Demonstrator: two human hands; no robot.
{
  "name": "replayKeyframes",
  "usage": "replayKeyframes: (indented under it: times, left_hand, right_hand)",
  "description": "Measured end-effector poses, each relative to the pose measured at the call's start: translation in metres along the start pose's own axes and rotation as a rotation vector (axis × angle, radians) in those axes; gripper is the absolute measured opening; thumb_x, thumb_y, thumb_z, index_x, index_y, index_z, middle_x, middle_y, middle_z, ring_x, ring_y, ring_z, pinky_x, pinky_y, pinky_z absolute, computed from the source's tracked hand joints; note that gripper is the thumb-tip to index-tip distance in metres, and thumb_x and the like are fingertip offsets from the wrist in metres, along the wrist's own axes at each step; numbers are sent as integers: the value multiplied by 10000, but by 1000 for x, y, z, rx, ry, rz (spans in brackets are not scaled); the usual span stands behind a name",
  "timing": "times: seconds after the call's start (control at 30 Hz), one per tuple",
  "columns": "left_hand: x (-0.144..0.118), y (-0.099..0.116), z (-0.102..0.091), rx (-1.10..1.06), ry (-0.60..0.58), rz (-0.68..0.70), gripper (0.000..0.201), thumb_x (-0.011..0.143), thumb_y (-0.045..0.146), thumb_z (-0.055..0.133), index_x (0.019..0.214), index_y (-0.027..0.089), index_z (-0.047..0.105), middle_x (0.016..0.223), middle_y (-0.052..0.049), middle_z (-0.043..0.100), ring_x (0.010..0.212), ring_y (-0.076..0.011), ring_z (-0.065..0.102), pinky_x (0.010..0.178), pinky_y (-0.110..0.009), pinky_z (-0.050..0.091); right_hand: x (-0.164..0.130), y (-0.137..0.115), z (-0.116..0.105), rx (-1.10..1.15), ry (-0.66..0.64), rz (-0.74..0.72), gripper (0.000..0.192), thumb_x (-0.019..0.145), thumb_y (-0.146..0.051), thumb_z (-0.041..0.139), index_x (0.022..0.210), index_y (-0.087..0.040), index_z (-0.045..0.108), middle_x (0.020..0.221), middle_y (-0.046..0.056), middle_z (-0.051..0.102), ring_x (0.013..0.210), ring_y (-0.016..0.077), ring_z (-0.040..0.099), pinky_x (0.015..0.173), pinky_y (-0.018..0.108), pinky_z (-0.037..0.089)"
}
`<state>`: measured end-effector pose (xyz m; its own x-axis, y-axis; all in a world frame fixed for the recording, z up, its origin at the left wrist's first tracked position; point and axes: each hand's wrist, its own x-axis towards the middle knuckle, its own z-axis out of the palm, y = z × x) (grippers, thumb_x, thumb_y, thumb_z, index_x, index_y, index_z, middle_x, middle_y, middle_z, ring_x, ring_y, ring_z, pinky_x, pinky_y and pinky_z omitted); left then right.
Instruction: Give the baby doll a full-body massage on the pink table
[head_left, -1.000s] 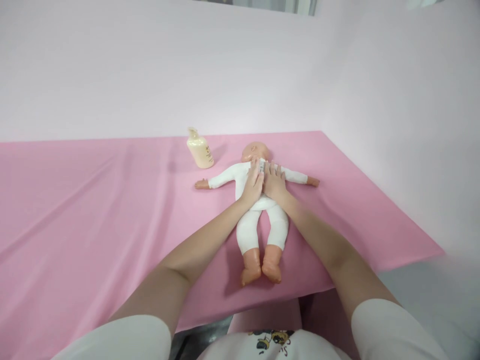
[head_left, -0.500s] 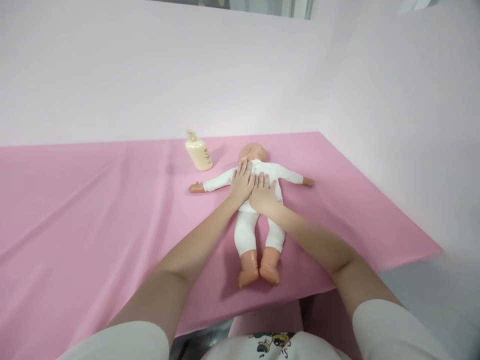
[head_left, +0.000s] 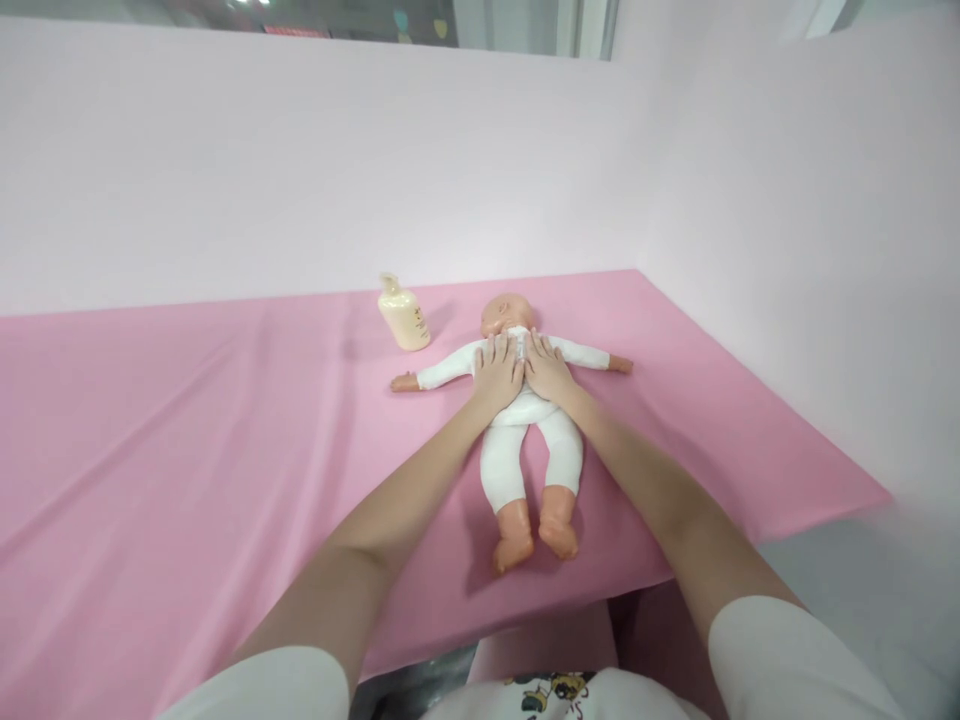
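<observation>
— What sort of place is this?

— It looks like a practice room for baby care rather than a home. A baby doll in a white suit lies on its back under the person's fingers, on a tabletop spread with a smooth pink cloth.

— Anything else that shows it?

— A cream lotion bottle stands just beyond the fingers, to their left. Plain pale pink screens wall off the tabletop behind the fingers and to their right, like a booth, and a strip of window shows above them.
</observation>
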<state>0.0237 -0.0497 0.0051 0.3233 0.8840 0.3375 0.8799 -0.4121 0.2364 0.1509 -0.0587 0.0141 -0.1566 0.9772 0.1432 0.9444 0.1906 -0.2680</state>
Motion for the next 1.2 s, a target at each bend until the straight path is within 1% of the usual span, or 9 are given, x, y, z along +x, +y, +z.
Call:
replayKeyframes:
  times: [0.2, 0.37, 0.43, 0.53, 0.6, 0.7, 0.87, 1.1, 1.2]
  left_hand:
    - [2, -6, -2, -82, -52, 100, 540, 940, 284, 310, 1464, 199, 408, 1583, -80, 278, 1487, -261, 197, 1197, -530, 120]
    - [4, -10, -2, -179, -38, 24, 572, 957, 287, 264, 1504, 126, 307, 1591, -109, 242, 1496, -220, 166, 1204, -479, 132]
    - [4, -11, -1, -193, -33, 13, 572, 963, 280, 239, 1506, 110, 297, 1593, -111, 238, 1496, -208, 161, 1207, -458, 129]
    - [4, -11, -1, -194, -27, 18, 563, 966, 260, 219, 1496, 99, 317, 1588, -113, 254, 1496, -202, 160, 1209, -447, 129]
    - [5, -10, 0, -192, -30, 12, 562, 962, 257, 241, 1495, 98, 319, 1586, -120, 256, 1496, -209, 162, 1208, -455, 126]
    - [6, -11, 3, -198, -20, -13, 566, 957, 262, 272, 1500, 107, 312, 1596, -127, 223, 1498, -224, 148, 1207, -460, 134]
    - [7, -11, 9, -206, 42, -42, 585, 962, 325, 289, 1517, 142, 277, 1611, -109, 178, 1500, -235, 138, 1205, -463, 154]
    - [4, -5, 10, -198, 78, -133, 603, 961, 399, 320, 1516, 164, 302, 1606, -89, 211, 1486, -274, 194, 1208, -462, 172]
    - [2, -5, 10, -215, 90, -193, 595, 961, 415, 322, 1508, 182, 326, 1601, -85, 236, 1472, -298, 230, 1203, -478, 179]
  right_hand:
    - [-20, -29, 0, -74, -3, 241, 606, 975, -240, 248, 1512, 31, 167, 1585, 228, 162, 1475, 343, 203, 1190, 462, 207]
    - [-30, -50, 1, -146, -89, 222, 617, 937, -171, 291, 1512, 20, 180, 1580, 242, 121, 1471, 401, 159, 1170, 567, 174]
    - [-28, -46, -1, -161, -92, 114, 634, 931, -198, 318, 1511, 21, 186, 1585, 231, 107, 1479, 394, 134, 1182, 559, 144]
    - [-20, -29, -4, -101, -60, -98, 656, 933, -255, 314, 1518, 3, 170, 1605, 166, 104, 1499, 315, 111, 1213, 487, 114]
    - [-14, -19, -4, -37, -41, -127, 648, 943, -276, 267, 1532, -35, 143, 1614, 105, 120, 1504, 256, 127, 1220, 451, 125]
    - [-8, -11, -2, -1, -13, -87, 636, 958, -309, 223, 1537, -59, 144, 1617, 70, 128, 1504, 237, 129, 1223, 434, 127]
    - [-7, -10, 2, 6, -4, 57, 651, 971, -365, 238, 1540, -68, 129, 1623, 88, 94, 1501, 288, 121, 1206, 486, 164]
    - [-9, -7, 4, 5, 18, 168, 683, 979, -429, 262, 1543, -77, 105, 1623, 104, 107, 1500, 293, 121, 1210, 432, 173]
    - [-11, -7, 2, 37, 13, 216, 677, 980, -478, 272, 1548, -142, 118, 1624, 104, 115, 1499, 299, 128, 1203, 450, 174]
